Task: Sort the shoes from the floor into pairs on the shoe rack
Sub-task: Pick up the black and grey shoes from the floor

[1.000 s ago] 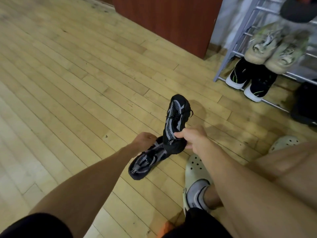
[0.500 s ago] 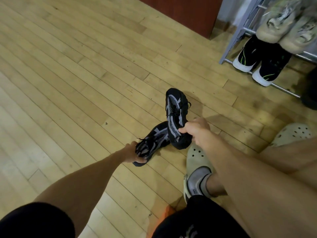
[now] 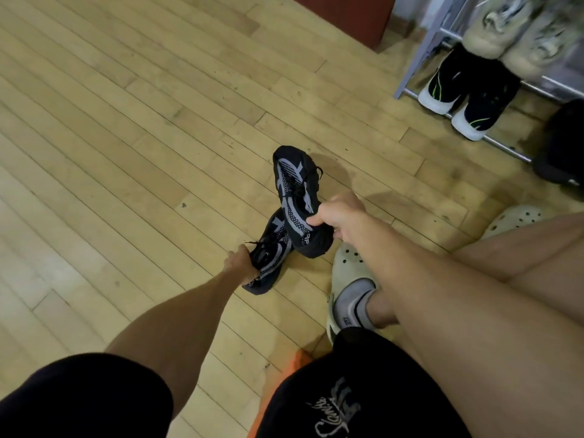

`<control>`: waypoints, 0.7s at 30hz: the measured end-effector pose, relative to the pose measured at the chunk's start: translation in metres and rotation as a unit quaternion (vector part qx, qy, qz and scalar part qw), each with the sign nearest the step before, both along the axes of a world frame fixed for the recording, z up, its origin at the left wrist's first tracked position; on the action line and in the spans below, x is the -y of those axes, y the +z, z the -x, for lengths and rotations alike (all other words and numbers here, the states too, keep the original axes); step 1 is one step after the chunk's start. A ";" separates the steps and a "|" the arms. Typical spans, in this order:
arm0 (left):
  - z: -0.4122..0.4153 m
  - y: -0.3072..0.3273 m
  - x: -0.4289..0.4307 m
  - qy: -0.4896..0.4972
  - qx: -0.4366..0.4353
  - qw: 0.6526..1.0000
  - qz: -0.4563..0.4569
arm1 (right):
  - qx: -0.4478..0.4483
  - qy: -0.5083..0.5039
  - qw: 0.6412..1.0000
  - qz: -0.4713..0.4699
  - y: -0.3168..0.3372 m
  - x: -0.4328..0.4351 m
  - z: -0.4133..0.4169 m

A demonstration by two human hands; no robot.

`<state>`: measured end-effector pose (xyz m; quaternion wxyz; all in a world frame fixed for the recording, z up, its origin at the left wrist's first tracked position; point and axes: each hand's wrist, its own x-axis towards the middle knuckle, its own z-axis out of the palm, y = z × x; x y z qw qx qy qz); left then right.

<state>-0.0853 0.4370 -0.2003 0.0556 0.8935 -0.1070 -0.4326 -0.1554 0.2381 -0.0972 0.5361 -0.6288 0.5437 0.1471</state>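
The right hand (image 3: 338, 218) is gripping one black-and-grey sneaker (image 3: 295, 184) by its heel, the left hand (image 3: 241, 263) its mate (image 3: 271, 249), seemingly pairing them for the shoe rack (image 3: 423, 49).

The supporting surface is a floor (image 3: 126, 153) of light wooden boards. A grey metal shoe rack (image 3: 422, 55) stands on it at upper right, beside a red-brown cabinet (image 3: 347, 14). The rack's bottom rails carry a pair of black sneakers (image 3: 483, 104) with white soles, side by side, and a dark object (image 3: 562, 143) at the frame edge. The tier above carries a pair of beige sneakers (image 3: 486, 33). Two pale clogs (image 3: 347, 267), both worn, rest on the boards. An orange item (image 3: 294, 361) lies near the bottom edge. Floor contact of the lower knit shoe (image 3: 271, 260) cannot be determined.
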 end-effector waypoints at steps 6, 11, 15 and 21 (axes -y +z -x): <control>0.011 0.006 0.000 0.178 -0.154 0.970 0.068 | 0.015 -0.011 1.000 0.022 0.017 -0.001 0.014; 0.034 0.015 -0.001 0.276 -0.287 0.912 0.100 | 0.042 -0.051 0.998 -0.004 0.026 -0.008 0.022; 0.030 0.033 -0.007 0.370 -0.359 0.842 0.156 | 0.061 -0.051 0.997 -0.008 0.036 -0.009 0.024; -0.016 0.105 0.009 0.365 -0.249 0.859 0.257 | 0.112 -0.030 0.990 0.078 0.064 0.003 0.011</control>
